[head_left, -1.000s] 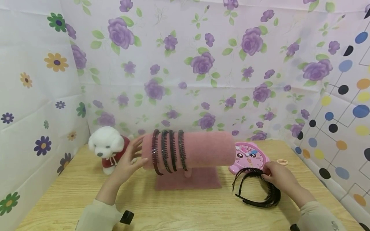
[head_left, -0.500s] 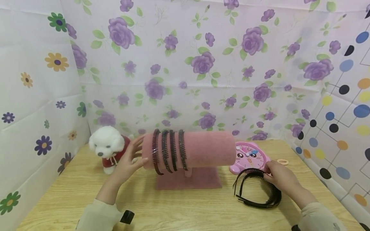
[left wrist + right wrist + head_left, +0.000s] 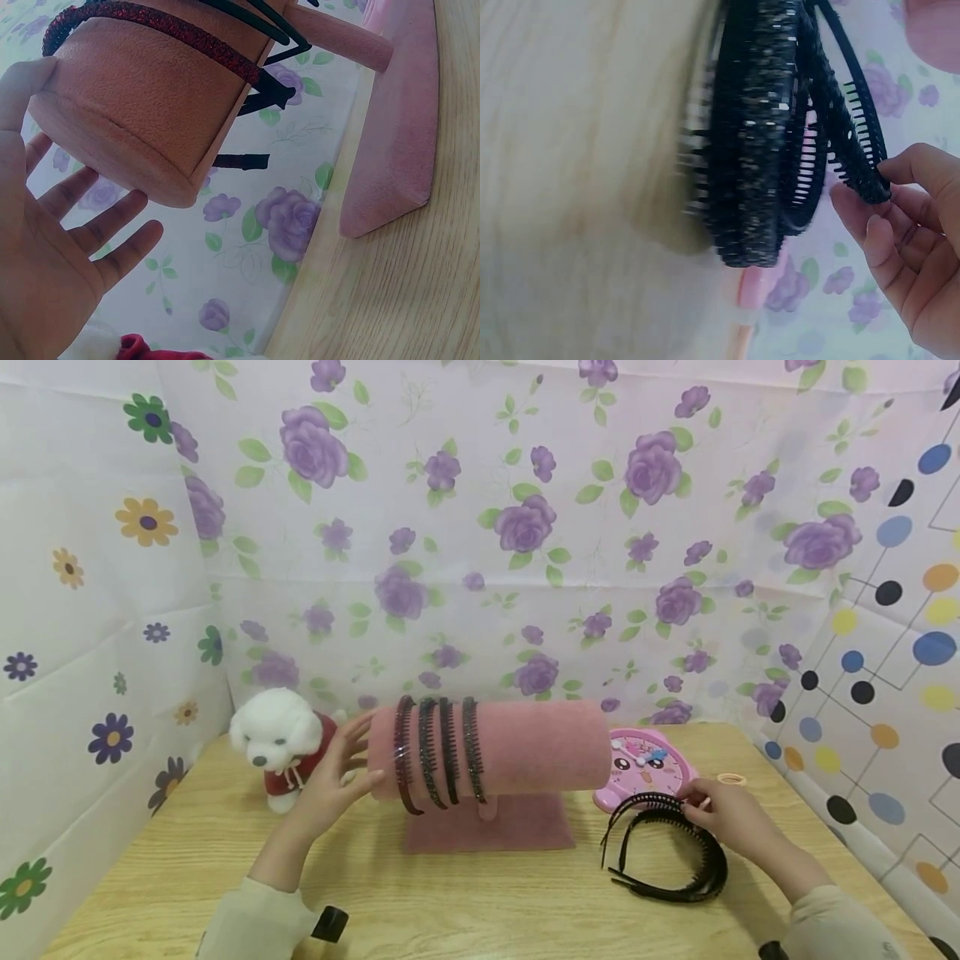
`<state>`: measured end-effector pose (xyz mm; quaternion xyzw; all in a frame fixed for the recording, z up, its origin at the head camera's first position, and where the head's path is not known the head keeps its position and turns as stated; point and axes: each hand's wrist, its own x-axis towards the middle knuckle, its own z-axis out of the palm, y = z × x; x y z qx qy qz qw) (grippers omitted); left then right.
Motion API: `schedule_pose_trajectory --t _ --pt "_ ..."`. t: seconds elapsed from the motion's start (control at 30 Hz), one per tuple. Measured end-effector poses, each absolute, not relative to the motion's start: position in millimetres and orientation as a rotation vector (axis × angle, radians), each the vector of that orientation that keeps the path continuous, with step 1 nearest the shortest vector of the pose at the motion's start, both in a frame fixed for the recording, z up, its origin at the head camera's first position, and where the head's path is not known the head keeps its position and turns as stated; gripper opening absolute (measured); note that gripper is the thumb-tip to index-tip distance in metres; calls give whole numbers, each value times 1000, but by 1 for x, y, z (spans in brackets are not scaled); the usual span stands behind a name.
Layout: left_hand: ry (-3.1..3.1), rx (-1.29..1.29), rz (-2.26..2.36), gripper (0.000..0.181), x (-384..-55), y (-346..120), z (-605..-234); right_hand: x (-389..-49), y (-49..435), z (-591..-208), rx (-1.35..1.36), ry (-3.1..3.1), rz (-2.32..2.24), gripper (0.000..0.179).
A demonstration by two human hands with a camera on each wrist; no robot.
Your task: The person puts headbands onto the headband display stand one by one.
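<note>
Slightly higher than half a second ago, the outer black headband (image 3: 864,176) now shows a wider gap from the stack of black headbands (image 3: 757,150), while the left hand (image 3: 49,255) keeps its place. We see the right hand (image 3: 731,822) narrow at 2 o'clock of the stack, pinching that outer headband between thumb and fingers. From the pink display stand (image 3: 540,747), we find the stack at 4 o'clock, near the front right part of the table (image 3: 487,910), its free tips at about 8 o'clock. We find the left hand wide, its fingers spread, at the stand's 9 o'clock end, with the thumb touching the roll near the red glitter headband (image 3: 165,26); we cannot tell whether every other fingertip meets the roll. Beside the red one, toward 3 o'clock, we count three dark headbands (image 3: 473,752) around the roll. At 12 o'clock of the stack we see a pink toy clock (image 3: 645,772), and at 1 o'clock a pale hair tie (image 3: 732,780). Just past the left hand, at 10 o'clock, we see a white toy dog (image 3: 277,735) in red.
</note>
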<state>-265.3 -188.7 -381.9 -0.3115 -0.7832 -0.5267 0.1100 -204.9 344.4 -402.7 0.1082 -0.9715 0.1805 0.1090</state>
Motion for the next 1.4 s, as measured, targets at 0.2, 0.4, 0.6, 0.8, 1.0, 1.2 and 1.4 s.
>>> schedule_pose_trajectory --t 0.2,0.4,0.6,0.8,1.0,1.2,1.4 --pt "-2296 -920 -1523 74 -266 -189 -383 -199 344 -387 272 -2914 720 15" --pt "-2303 -919 -1534 74 -266 -189 -383 -196 340 -368 276 -2907 876 17" --pt "-2298 -923 -1539 74 -266 -188 -382 -194 333 -341 286 -2915 758 15" --pt "-2298 -915 -1562 74 -266 -188 -383 -195 324 -313 291 -2872 546 11" --pt "-2312 -906 -1540 74 -265 -189 -382 -199 318 -294 282 -2902 556 15" --pt "-2312 -908 -1540 74 -265 -189 -382 -210 304 -280 257 -2913 494 24" --pt "-2312 -907 -1539 74 -265 -189 -382 -222 286 -269 306 -2897 407 31"
